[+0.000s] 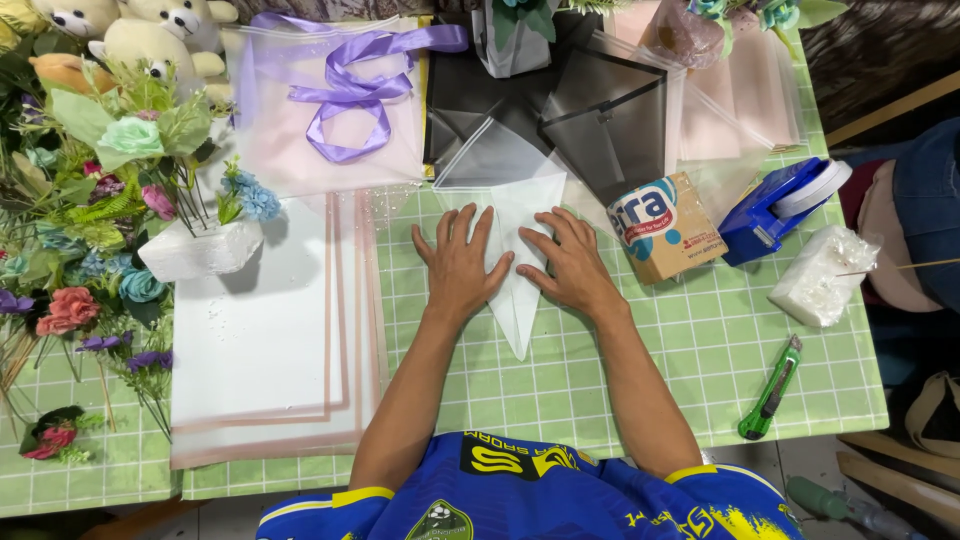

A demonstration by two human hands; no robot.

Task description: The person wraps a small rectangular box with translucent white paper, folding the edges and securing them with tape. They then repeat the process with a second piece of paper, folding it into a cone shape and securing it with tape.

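A green cutting mat [620,380] with a white grid covers the table, crowded along its far edge with wrapping stock. We work at its middle.

Our left hand [458,265] and right hand [572,262] both lie flat, fingers spread, palms down on a translucent white sheet [520,310] folded to a narrow wedge, its point aimed toward our body. Neither hand grips anything; both press. The sheet's wide end runs under a stack of dark grey sheets [600,120].

Left of us: a pile of white sheets with pink borders [270,360], a foam block [200,250] stuck with artificial flowers [90,180], and a purple ribbon [350,90] on a pale pink sheet. Right of us: a small cardboard box [668,228], a blue tape dispenser [785,205], a second foam block [822,275], a green box cutter [770,390].

Risks as we judge them:
- The sheet looks slick and springy; if either palm lifts, the fold may spring open or slide on the mat.
- Uneven pressure between the two hands could skew the crease off centre.
- The wide end sits under the dark sheets, so pulling the wedge toward us could drag that stack out of order.
- The cardboard box is just beside the right hand; a sideways sweep could knock it.
- The box cutter lies near the table's edge; we cannot tell whether its blade is out.
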